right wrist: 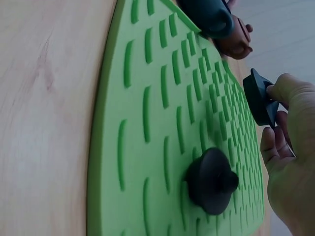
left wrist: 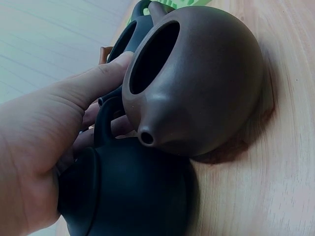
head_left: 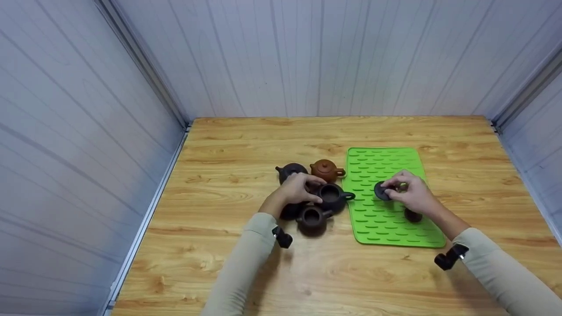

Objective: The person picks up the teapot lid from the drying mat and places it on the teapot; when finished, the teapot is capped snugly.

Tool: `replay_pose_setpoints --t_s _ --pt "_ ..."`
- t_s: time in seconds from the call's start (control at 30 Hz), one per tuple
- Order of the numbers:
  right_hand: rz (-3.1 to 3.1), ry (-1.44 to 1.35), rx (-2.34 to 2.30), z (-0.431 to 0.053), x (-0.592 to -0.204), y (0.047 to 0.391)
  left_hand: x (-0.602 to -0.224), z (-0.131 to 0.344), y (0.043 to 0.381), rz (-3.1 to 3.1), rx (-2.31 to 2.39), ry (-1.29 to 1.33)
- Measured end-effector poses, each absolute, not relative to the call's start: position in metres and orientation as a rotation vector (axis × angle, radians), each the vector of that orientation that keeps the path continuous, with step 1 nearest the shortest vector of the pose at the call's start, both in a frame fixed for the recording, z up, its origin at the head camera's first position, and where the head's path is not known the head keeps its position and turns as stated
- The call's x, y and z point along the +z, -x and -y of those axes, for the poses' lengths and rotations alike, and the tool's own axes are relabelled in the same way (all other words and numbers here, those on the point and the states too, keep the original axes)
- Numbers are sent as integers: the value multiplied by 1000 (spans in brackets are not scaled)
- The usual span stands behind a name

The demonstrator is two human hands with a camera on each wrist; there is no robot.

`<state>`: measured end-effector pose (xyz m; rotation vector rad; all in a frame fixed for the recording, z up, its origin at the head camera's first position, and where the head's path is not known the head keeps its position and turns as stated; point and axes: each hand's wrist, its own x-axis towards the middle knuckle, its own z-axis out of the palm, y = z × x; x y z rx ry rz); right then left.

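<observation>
My left hand (head_left: pixel 300 188) grips the spout side of a lidless black teapot (head_left: pixel 337 207), its thumb at the rim. A brown lidless teapot (head_left: pixel 312 226) stands just in front and fills much of the left wrist view. Close under the left palm is a lidded black teapot (left wrist: pixel 142 191), mostly hidden in the head view. Over the green mat (head_left: pixel 373 228), my right hand (head_left: pixel 412 193) pinches a black teapot lid (head_left: pixel 382 192) by its knob, tilted on edge in the right wrist view. Below that hand, a dark lid (right wrist: pixel 211 182) lies on the mat, knob up.
Behind the left hand stand another dark teapot (head_left: pixel 291 169) and a reddish-brown lidded teapot (head_left: pixel 325 170), whose handle reaches the mat's left edge. The teapots are crowded together on the wooden table (head_left: pixel 219 153). Pale panel walls (head_left: pixel 263 57) enclose the back and sides.
</observation>
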<state>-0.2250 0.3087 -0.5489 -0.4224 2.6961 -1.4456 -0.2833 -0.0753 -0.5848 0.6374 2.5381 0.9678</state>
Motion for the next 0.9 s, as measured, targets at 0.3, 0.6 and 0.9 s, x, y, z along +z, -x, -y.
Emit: replay_pose_setpoints --t_s 0.3,0.6,0.9 --pt "-2691 504 -1383 -290 -542 227 -586 73 283 -2555 960 -631" --pt "-2680 581 -1383 -269 -538 229 -570 75 273 -2564 954 -666" --pt "-2660 673 -1389 -245 -530 232 -596 78 289 -2561 976 -680"
